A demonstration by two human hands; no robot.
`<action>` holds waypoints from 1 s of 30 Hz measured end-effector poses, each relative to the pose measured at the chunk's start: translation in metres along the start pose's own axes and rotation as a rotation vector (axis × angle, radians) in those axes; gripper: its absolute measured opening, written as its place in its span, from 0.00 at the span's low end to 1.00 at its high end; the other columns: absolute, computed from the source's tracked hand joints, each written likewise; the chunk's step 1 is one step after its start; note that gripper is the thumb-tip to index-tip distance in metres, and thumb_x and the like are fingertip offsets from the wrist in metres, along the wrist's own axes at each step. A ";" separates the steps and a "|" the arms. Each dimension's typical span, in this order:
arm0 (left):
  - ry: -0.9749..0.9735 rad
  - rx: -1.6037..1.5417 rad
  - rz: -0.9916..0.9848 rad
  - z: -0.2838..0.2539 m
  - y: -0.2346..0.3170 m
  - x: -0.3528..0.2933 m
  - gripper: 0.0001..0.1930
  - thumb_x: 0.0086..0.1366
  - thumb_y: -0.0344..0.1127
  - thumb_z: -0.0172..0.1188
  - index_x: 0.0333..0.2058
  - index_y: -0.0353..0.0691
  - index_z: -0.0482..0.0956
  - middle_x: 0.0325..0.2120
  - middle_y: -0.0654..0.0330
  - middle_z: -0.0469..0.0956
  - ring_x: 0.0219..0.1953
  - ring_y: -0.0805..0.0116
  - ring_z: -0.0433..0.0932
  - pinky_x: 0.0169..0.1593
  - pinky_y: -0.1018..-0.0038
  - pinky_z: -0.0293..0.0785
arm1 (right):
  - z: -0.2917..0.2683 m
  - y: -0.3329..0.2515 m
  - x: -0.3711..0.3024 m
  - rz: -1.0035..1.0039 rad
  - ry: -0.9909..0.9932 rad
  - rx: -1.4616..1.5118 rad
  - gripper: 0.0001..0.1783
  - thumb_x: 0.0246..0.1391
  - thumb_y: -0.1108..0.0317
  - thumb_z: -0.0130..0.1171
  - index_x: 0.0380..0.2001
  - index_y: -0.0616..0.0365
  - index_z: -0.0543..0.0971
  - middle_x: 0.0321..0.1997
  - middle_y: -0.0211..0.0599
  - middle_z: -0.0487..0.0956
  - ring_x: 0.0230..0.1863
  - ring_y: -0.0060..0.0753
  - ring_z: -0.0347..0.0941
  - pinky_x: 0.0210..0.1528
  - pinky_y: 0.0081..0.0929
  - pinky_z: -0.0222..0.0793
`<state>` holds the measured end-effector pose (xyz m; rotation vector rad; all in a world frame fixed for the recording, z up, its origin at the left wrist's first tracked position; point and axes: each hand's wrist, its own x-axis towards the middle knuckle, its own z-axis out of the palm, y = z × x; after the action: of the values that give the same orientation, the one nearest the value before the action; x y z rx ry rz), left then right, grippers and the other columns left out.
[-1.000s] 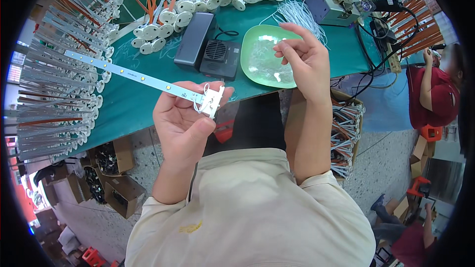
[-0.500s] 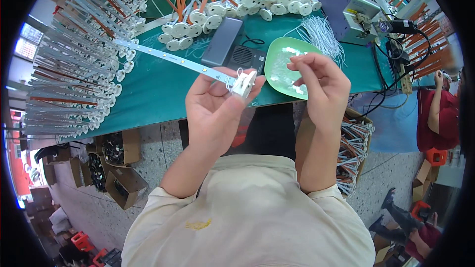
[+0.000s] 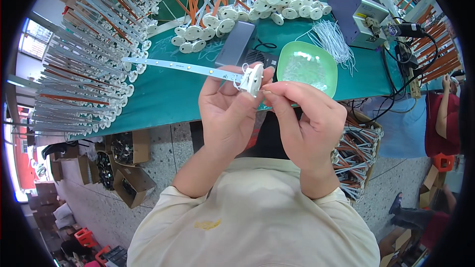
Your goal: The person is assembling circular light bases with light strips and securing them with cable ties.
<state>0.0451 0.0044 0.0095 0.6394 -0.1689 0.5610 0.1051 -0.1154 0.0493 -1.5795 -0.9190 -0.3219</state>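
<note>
My left hand (image 3: 225, 113) is closed round the white round end cap of an LED strip (image 3: 190, 68). The strip is long and narrow, and it points away to the left over the table. A thin white wire loops beside the round white cap (image 3: 255, 79). At the cap's right side, my right hand (image 3: 311, 123) pinches with thumb and forefinger. Whatever sits in that pinch is too small to name; a fine pale tip shows at the cap. Just beyond the right hand stands a green bowl (image 3: 333, 71) holding small clear pieces (image 3: 304, 69).
Rows of LED strips with round caps (image 3: 84, 69) fill the table's left; more caps (image 3: 213, 22) lie at the back. A grey box (image 3: 237, 42), white wires (image 3: 334, 44) and a purple-grey machine (image 3: 363, 15) stand beyond. Cartons (image 3: 131, 185) sit on the floor.
My right hand has come from over the green bowl to the cap in my left hand, fingers pinched. The view has shifted a little, and the strip lies flatter.
</note>
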 end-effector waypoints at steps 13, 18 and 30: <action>-0.009 -0.079 0.100 0.008 0.003 -0.002 0.23 0.58 0.23 0.64 0.51 0.35 0.67 0.51 0.46 0.74 0.55 0.49 0.75 0.56 0.58 0.76 | 0.008 0.000 0.003 -0.266 -0.008 0.046 0.12 0.40 0.84 0.68 0.32 0.64 0.83 0.30 0.38 0.81 0.30 0.34 0.74 0.31 0.24 0.70; -0.054 -0.063 0.093 0.015 0.011 -0.002 0.24 0.57 0.28 0.67 0.51 0.36 0.67 0.51 0.47 0.74 0.55 0.50 0.75 0.53 0.60 0.79 | 0.008 -0.004 0.010 -0.289 -0.008 0.140 0.12 0.39 0.81 0.70 0.31 0.64 0.83 0.30 0.38 0.81 0.30 0.35 0.74 0.31 0.24 0.69; -0.095 -0.055 0.110 0.015 0.012 -0.004 0.30 0.49 0.30 0.75 0.48 0.37 0.69 0.49 0.47 0.76 0.53 0.51 0.77 0.57 0.55 0.75 | 0.011 -0.005 0.007 -0.337 0.060 0.176 0.14 0.35 0.79 0.72 0.29 0.65 0.81 0.29 0.37 0.80 0.27 0.38 0.73 0.27 0.25 0.71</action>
<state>0.0352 0.0012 0.0264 0.6065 -0.3090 0.6307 0.1030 -0.1032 0.0550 -1.2464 -1.1359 -0.5082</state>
